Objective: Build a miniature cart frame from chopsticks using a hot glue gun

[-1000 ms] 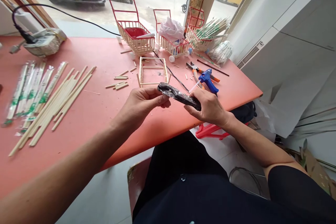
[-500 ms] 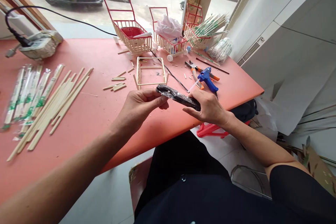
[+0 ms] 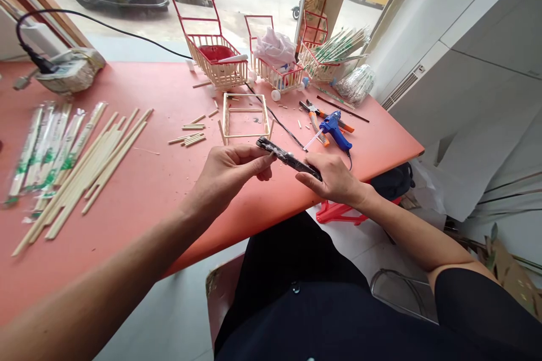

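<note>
My right hand (image 3: 332,177) is closed around one end of a long, dark object (image 3: 290,159) with whitish smears; its exact kind is unclear. My left hand (image 3: 239,172) pinches thumb and fingertips together at the object's far half, and whatever lies between them is too small to make out. Both hands are above the table's front edge. Just beyond them on the table is a small open frame of light wooden sticks (image 3: 244,136). A blue glue gun (image 3: 336,130) with a clear glue stick lies past my right hand, beside orange-handled pliers (image 3: 315,124).
Long wooden chopsticks (image 3: 91,172) and wrapped ones (image 3: 31,152) lie on the left of the pink table (image 3: 139,220). Short cut pieces (image 3: 193,139) are nearer the middle. Three small stick-built carts (image 3: 218,70) stand at the back. A power strip (image 3: 70,70) sits at the far left.
The dark object has turned in my hands and now shows a narrower side. Both hands keep nearly the same place, and the view has shifted slightly.
</note>
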{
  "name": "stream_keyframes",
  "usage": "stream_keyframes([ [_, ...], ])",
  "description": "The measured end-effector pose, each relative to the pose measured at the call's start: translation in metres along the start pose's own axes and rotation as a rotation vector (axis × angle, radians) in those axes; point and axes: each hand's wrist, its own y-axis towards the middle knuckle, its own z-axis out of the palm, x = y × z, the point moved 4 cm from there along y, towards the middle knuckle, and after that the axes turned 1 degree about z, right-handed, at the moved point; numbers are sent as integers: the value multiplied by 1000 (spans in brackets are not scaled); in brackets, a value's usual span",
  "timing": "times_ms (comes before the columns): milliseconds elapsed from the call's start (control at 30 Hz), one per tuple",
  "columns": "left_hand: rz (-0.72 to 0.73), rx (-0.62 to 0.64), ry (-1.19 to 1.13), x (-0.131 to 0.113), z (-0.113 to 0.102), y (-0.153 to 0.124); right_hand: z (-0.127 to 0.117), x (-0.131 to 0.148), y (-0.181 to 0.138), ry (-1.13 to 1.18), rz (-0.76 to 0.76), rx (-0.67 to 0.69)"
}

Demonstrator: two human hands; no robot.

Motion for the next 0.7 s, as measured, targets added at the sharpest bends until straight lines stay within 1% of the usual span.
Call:
stream_keyframes([
  [267,11,18,0,-2,1,0,4,-2,0,0,5,-37],
  [533,9,40,37,-7,2,1,8,-7,0,-15,-1,-25],
  [700,-2,38,23,-2,0,2,11,-7,3,-23,-18,-29],
])
